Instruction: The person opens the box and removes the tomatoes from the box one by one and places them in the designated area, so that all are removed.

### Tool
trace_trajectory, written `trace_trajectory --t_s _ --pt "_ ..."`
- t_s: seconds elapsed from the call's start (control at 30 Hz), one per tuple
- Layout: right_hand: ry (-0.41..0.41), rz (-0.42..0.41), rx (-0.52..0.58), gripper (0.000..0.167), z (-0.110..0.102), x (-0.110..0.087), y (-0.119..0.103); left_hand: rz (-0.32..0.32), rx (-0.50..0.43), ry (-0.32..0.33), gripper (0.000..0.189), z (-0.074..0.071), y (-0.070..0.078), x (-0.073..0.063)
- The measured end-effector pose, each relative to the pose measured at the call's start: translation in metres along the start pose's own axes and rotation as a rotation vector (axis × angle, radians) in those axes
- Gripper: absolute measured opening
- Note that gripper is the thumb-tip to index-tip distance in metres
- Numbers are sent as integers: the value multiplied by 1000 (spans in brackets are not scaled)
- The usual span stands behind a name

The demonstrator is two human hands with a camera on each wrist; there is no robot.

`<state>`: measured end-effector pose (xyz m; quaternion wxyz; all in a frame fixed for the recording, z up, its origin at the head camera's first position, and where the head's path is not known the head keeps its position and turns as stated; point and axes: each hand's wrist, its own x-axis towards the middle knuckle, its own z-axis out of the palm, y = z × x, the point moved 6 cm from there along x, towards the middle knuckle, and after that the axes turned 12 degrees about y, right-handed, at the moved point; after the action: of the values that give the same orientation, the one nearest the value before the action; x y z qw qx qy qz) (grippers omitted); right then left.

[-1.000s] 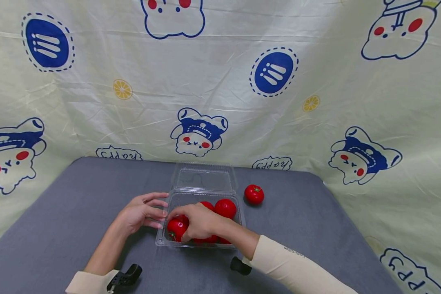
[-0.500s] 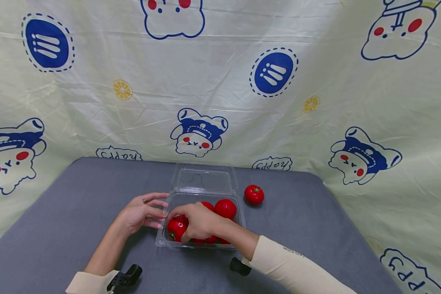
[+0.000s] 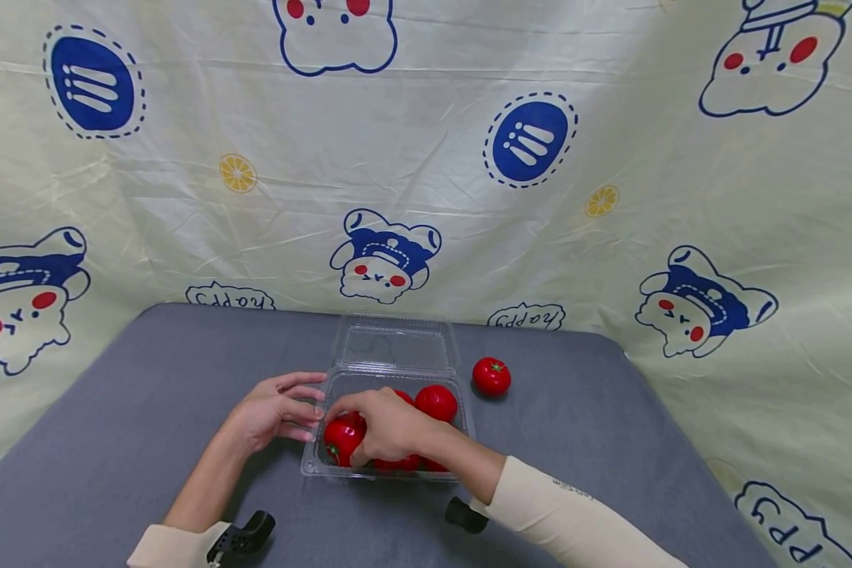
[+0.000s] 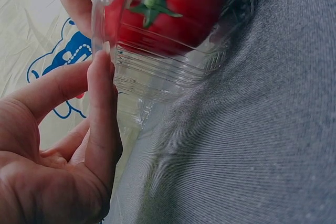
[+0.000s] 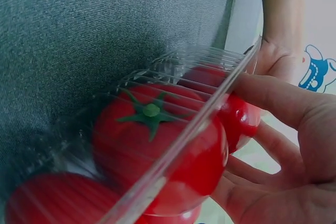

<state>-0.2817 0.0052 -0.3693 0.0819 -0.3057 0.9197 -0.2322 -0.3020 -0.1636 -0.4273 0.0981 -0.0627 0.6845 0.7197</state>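
A clear plastic clamshell box (image 3: 314, 471) holds several red tomatoes, its lid (image 3: 396, 347) laid back away from me. My right hand (image 3: 392, 430) reaches over the box and grips a tomato (image 3: 342, 446) in its front left corner, thumb at the front and fingers behind. In the right wrist view this tomato (image 5: 242, 121) lies beyond a nearer tomato (image 5: 157, 145) with a green star-shaped stem. With fingers extended and spread, my left hand (image 3: 273, 412) touches the box's left rim; in the left wrist view its fingertips meet the plastic edge (image 4: 102, 19).
One loose tomato (image 3: 491, 377) sits on the grey cloth-covered table (image 3: 575, 410) to the right of the box. A pale curtain (image 3: 426, 158) with cartoon prints hangs behind the table. A dark wrist strap (image 3: 241, 538) is on the left wrist.
Almost nothing differs. The right hand and the tomato it grips have shifted very slightly; the left hand, box and loose tomato stay in place.
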Motion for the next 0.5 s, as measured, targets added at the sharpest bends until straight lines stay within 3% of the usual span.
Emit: trace_trajectory --t_s 0.5 --pt "51 30 70 62 -15 -2 7 8 5 0 64 1 0 -1"
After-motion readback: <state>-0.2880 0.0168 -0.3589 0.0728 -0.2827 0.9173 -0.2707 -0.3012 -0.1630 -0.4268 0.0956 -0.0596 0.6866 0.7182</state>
